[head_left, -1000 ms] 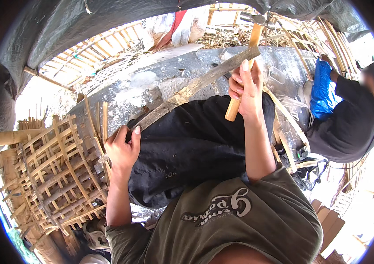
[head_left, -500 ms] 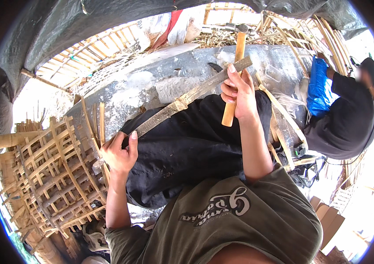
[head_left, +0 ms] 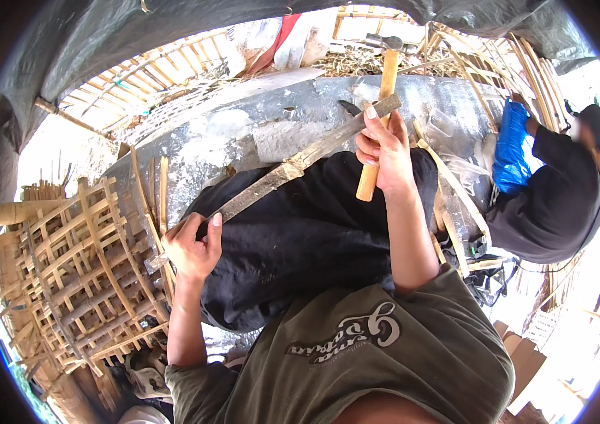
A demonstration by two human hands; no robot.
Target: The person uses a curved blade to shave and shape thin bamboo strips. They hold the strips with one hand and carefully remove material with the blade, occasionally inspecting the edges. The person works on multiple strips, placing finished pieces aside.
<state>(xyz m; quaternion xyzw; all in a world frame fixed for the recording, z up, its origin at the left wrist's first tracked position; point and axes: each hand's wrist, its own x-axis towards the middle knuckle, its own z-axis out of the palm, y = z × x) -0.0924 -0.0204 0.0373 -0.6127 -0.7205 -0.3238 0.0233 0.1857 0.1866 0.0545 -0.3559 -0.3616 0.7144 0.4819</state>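
A split bamboo strip (head_left: 261, 186), brownish grey with a knot near its middle, slants across my black-clad lap. Its lower left end is in my left hand (head_left: 192, 247), fingers closed around it with the thumb along the edge. Near the upper right end, my right hand (head_left: 389, 157) pinches the strip under its thumb. That same hand also grips a hammer (head_left: 389, 73) by its pale wooden handle, which crosses behind the strip. The hammer's dark metal head points away from me, and the handle's butt sticks out below my fingers.
A woven bamboo lattice (head_left: 84, 275) stands at my left. Loose bamboo strips (head_left: 459, 184) lie beside my right knee. Ahead is a grey, white-stained surface (head_left: 201, 145) with a dark curved blade-like piece (head_left: 348, 107). A co-worker in black (head_left: 554, 198) sits at right by a blue bag (head_left: 512, 152).
Both hands keep their hold on the bamboo strip and hammer, almost unmoved. The view has shifted slightly, so the co-worker and blue bag sit a little lower.
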